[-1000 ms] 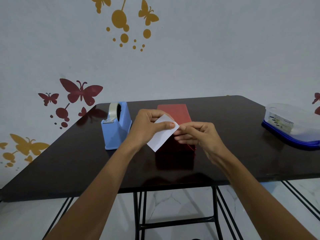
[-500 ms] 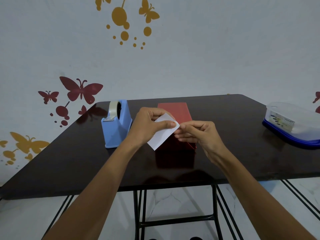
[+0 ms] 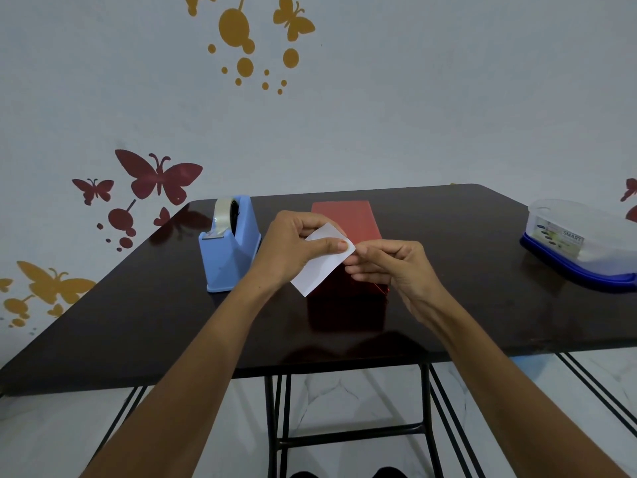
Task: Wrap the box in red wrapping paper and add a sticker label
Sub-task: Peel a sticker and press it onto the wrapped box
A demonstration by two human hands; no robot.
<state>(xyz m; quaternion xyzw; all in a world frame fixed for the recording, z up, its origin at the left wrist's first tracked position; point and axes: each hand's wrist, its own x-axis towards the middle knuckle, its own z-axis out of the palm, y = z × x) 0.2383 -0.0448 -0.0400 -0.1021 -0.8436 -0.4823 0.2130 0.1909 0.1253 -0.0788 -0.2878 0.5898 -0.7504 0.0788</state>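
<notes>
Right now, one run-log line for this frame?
step: sticker label | left hand: holds white sticker sheet | right hand: pinches its corner | red-wrapped box: on table, no label seen

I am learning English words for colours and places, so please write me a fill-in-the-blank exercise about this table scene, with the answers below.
1. The left hand holds a ____ sticker label.
2. The wrapped box on the table is ____.
3. The tape dispenser stands to the ____ of the box.
4. The clear container has a ____ base.
Missing words: white; red; left; blue.
</notes>
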